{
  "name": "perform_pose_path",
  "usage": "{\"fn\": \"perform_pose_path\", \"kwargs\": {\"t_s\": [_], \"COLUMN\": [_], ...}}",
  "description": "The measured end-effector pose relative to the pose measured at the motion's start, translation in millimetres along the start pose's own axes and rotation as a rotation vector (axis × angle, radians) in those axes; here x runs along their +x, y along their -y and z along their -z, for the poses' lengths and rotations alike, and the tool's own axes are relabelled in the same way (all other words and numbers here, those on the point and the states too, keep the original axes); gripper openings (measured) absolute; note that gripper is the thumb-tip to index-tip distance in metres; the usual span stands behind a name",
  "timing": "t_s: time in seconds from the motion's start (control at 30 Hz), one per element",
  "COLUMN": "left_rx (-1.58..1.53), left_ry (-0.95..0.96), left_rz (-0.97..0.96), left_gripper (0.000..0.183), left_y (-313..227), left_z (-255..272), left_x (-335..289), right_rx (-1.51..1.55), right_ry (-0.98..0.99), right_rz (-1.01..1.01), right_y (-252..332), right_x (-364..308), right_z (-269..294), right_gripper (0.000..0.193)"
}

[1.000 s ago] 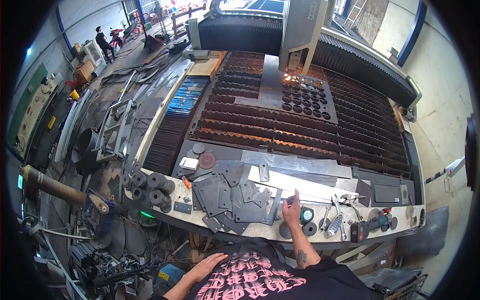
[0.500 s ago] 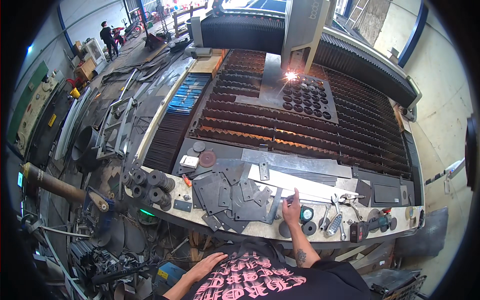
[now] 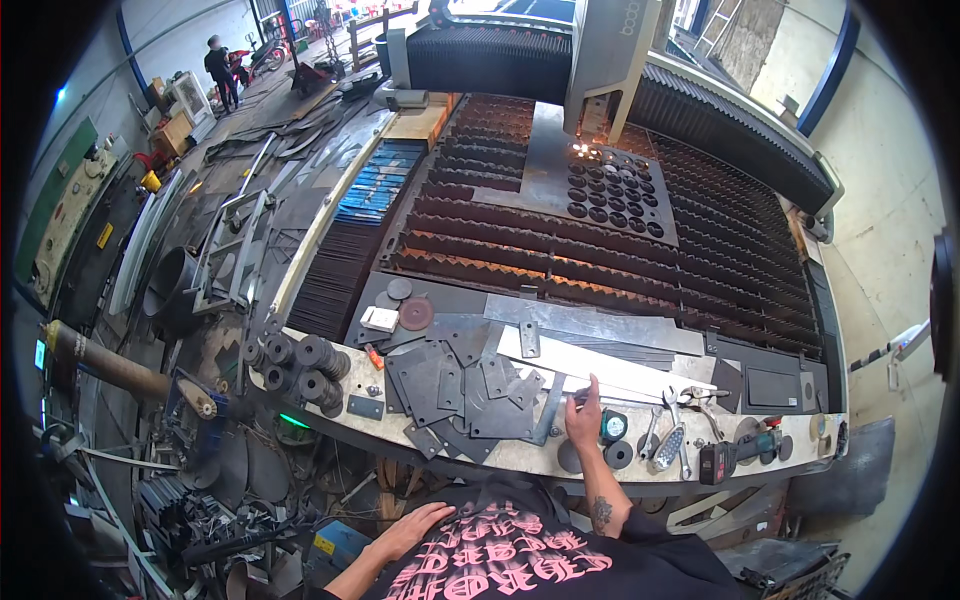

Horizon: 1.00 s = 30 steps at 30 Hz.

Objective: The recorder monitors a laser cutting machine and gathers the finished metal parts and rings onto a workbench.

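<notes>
My right hand [image 3: 583, 420] is over the bench edge of a cutting machine, its index finger stretched forward. The other fingers curl around something small and dark that I cannot make out. Just right of it is a green-and-black tape measure [image 3: 613, 427]; to its left, a pile of flat grey metal plates [image 3: 500, 416]. White strips [image 3: 610, 370] lie beyond the fingertip. My left hand [image 3: 420, 524] rests flat against my black shirt, fingers stretched out and holding nothing. On the slatted bed, the cutting head [image 3: 595, 115] glows over a metal sheet [image 3: 545, 160] with rows of round cuts.
Stacked dark rings [image 3: 315, 357] stand at the bench's left end. Wrenches [image 3: 670, 435] and a cordless angle grinder [image 3: 735, 455] lie on the right. Metal scrap [image 3: 200, 510] and a gas cylinder [image 3: 110, 365] crowd the lower left. Another person [image 3: 220, 72] stands far back left.
The bright burst of sparks at the cutting head has shrunk to small glowing spots. Both of my hands stay in nearly the same place.
</notes>
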<state>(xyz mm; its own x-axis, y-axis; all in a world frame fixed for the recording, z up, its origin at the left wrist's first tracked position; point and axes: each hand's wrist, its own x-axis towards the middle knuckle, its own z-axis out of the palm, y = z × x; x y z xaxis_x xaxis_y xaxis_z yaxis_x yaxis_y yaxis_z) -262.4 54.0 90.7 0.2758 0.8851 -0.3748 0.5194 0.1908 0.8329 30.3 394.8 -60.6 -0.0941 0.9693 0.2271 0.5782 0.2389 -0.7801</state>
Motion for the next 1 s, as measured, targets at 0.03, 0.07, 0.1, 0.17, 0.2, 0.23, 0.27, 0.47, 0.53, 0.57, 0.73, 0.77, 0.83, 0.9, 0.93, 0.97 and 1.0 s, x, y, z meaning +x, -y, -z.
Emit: {"fn": "perform_pose_path", "kwargs": {"t_s": [0.03,0.07,0.1,0.17,0.2,0.23,0.27,0.47,0.53,0.57,0.73,0.77,0.83,0.9,0.93,0.97,1.0], "left_rx": [-0.002,-0.011,-0.021,-0.025,-0.029,-0.029,-0.023,-0.007,-0.007,-0.005,0.006,0.003,-0.001,-0.015,-0.017,-0.012,-0.006], "left_ry": [-0.004,-0.008,-0.013,-0.009,-0.007,-0.008,-0.009,-0.013,-0.012,-0.014,-0.014,-0.013,-0.012,-0.003,-0.002,-0.012,-0.021], "left_rz": [0.004,0.011,0.019,0.011,0.005,0.005,0.0,0.003,0.01,0.004,0.013,0.014,0.014,0.025,0.024,0.009,-0.007], "left_gripper": [0.061,0.061,0.062,0.062,0.063,0.063,0.063,0.063,0.062,0.062,0.062,0.062,0.061,0.062,0.062,0.063,0.063], "left_y": [0,0,1,0,0,0,1,-1,0,0,-1,2,3,3,1,-2,-3], "left_z": [0,-1,-2,0,0,0,-1,-2,-2,-3,-3,-4,-5,-4,-3,-1,0], "left_x": [-1,-2,-4,-3,-2,-3,-2,-3,-3,-3,-4,-4,-4,-3,-3,-3,-3], "right_rx": [0.002,0.021,0.041,0.049,0.06,0.06,0.054,0.042,0.037,0.037,0.042,0.037,0.031,0.016,0.014,0.037,0.061], "right_ry": [0.005,0.015,0.025,0.019,0.014,0.015,0.017,-0.005,-0.018,-0.006,0.011,0.016,0.022,-0.028,-0.027,-0.024,-0.022], "right_rz": [0.002,-0.007,-0.015,-0.021,-0.025,-0.025,-0.027,0.001,0.021,0.007,-0.008,-0.021,-0.034,-0.01,-0.01,-0.012,-0.013], "right_y": [4,8,11,15,17,16,15,8,8,9,11,12,12,9,10,11,11], "right_x": [0,0,0,0,0,0,0,1,1,1,1,0,0,0,0,0,0], "right_z": [0,-1,-1,2,3,3,3,0,0,0,-2,-1,-1,-1,0,2,4], "right_gripper": [0.075,0.075,0.075,0.075,0.075,0.075,0.076,0.076,0.076,0.077,0.077,0.077,0.077,0.076,0.076,0.074,0.073]}}
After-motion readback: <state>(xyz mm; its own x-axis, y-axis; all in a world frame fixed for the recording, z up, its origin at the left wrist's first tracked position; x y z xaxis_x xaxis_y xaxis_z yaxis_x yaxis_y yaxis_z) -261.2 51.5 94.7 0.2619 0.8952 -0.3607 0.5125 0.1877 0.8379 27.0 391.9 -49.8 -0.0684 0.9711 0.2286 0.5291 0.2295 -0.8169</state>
